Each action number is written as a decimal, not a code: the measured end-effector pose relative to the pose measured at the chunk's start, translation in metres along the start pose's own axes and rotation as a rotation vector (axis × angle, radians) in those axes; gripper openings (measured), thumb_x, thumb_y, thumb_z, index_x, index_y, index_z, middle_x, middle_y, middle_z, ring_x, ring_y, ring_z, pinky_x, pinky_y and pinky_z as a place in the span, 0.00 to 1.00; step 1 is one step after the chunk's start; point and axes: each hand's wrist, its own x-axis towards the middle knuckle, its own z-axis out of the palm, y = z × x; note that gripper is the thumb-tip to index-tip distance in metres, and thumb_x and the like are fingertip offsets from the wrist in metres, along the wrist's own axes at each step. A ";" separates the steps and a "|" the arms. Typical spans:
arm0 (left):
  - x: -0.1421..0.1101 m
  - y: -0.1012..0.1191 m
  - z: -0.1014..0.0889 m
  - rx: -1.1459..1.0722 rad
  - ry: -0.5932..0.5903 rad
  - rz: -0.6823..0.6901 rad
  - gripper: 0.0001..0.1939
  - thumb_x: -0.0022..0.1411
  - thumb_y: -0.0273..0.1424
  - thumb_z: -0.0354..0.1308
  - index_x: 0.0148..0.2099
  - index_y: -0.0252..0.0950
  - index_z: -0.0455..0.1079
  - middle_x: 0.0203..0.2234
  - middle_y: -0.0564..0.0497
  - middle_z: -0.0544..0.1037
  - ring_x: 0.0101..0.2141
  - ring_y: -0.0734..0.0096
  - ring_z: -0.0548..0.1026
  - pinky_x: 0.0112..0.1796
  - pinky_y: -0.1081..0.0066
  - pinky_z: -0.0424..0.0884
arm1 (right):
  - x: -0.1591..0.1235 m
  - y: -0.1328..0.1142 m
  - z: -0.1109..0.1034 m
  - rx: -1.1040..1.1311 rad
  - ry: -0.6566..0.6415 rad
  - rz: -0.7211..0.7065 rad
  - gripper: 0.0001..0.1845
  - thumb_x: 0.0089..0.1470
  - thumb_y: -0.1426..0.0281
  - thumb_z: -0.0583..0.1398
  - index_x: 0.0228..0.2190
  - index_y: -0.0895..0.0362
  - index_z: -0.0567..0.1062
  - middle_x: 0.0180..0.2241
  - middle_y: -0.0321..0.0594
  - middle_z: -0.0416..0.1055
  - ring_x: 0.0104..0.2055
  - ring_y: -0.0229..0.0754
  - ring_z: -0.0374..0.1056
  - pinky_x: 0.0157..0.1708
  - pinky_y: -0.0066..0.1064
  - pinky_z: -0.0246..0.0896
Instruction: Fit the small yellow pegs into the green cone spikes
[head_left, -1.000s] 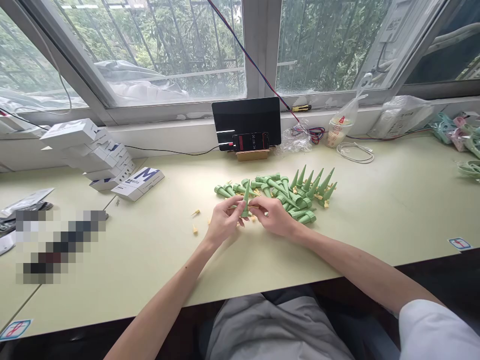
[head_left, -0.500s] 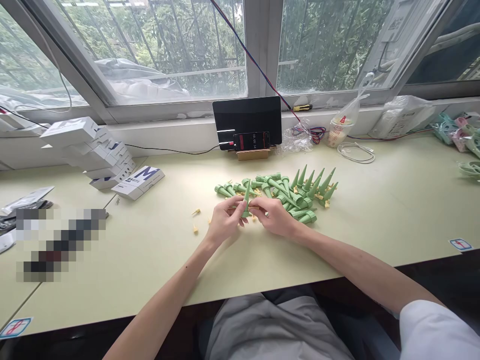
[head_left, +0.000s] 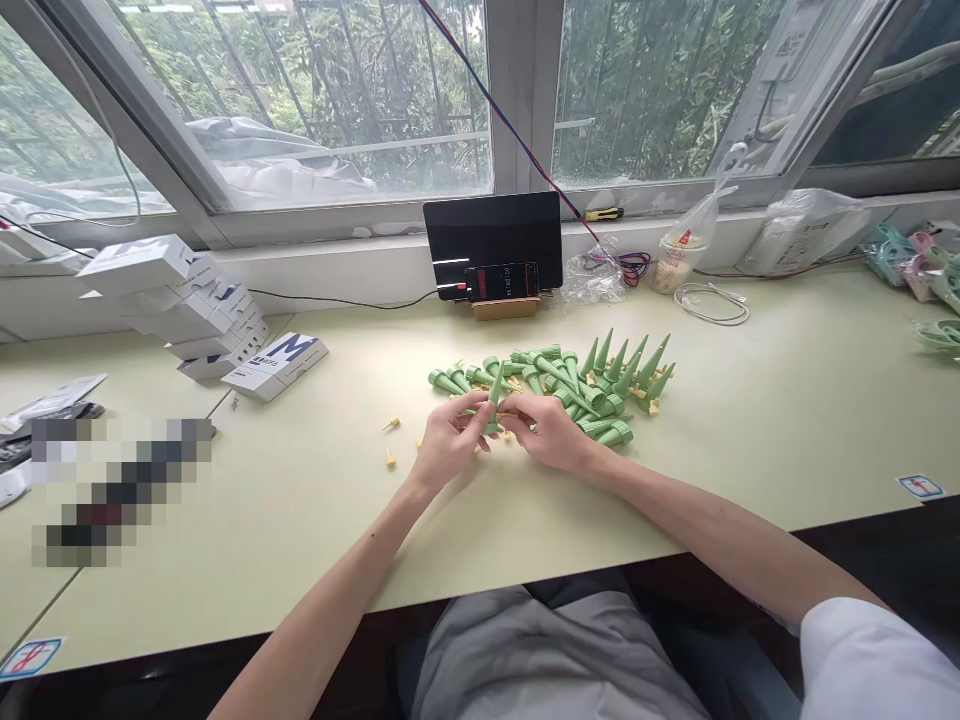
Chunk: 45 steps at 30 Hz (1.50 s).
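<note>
My left hand [head_left: 450, 435] is closed around a green plant watering spike [head_left: 495, 388], which stands nearly upright with its point up. Close against its right side, my right hand [head_left: 547, 430] pinches what looks like a small yellow valve piece [head_left: 508, 414], mostly hidden by the fingers. Behind and to the right of my hands lies a pile of green spikes [head_left: 574, 385]. At the pile's right end several spikes [head_left: 637, 370] stand points up with yellow pieces at their bases. A few loose yellow pieces [head_left: 390, 459] lie left of my left hand.
White boxes [head_left: 187, 310] are stacked at the back left, with one box [head_left: 276, 367] in front. A phone [head_left: 502, 283] leans on a black tablet [head_left: 495, 230] by the window. A bagged cup [head_left: 679, 262] and a coiled white cable [head_left: 711, 306] sit at the back right.
The spike in my left hand tilts very slightly to the right. Both hands stay in nearly the same place.
</note>
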 end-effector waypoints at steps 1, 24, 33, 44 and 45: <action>0.000 0.000 0.000 -0.004 0.000 -0.004 0.22 0.60 0.49 0.61 0.45 0.36 0.76 0.37 0.47 0.81 0.27 0.68 0.79 0.23 0.71 0.78 | 0.000 0.001 0.000 -0.001 -0.001 0.000 0.08 0.62 0.73 0.56 0.31 0.57 0.74 0.27 0.37 0.72 0.26 0.37 0.63 0.29 0.29 0.62; 0.000 0.003 -0.001 -0.007 -0.014 0.000 0.21 0.61 0.47 0.61 0.45 0.35 0.78 0.37 0.47 0.81 0.24 0.72 0.77 0.24 0.72 0.78 | 0.000 0.000 0.000 0.022 -0.007 -0.012 0.08 0.62 0.75 0.56 0.31 0.57 0.73 0.28 0.37 0.72 0.27 0.37 0.64 0.29 0.28 0.60; 0.000 0.002 -0.001 -0.009 -0.017 -0.030 0.22 0.61 0.48 0.60 0.45 0.34 0.77 0.36 0.46 0.81 0.22 0.74 0.75 0.23 0.72 0.76 | -0.001 0.001 0.000 -0.026 -0.019 -0.027 0.08 0.63 0.75 0.55 0.32 0.58 0.73 0.27 0.37 0.71 0.27 0.36 0.62 0.30 0.28 0.59; 0.001 -0.003 0.000 -0.050 -0.019 -0.001 0.21 0.61 0.46 0.61 0.46 0.35 0.78 0.38 0.46 0.81 0.28 0.69 0.78 0.26 0.70 0.79 | 0.000 0.002 0.001 0.019 -0.002 0.000 0.07 0.61 0.74 0.57 0.30 0.58 0.73 0.27 0.37 0.71 0.25 0.36 0.62 0.28 0.28 0.59; 0.000 -0.002 -0.001 -0.048 -0.022 -0.006 0.21 0.61 0.46 0.61 0.46 0.34 0.78 0.37 0.46 0.81 0.27 0.70 0.78 0.25 0.70 0.79 | 0.000 0.002 0.001 0.018 -0.007 -0.003 0.08 0.61 0.74 0.56 0.30 0.58 0.73 0.27 0.37 0.71 0.26 0.36 0.62 0.28 0.28 0.59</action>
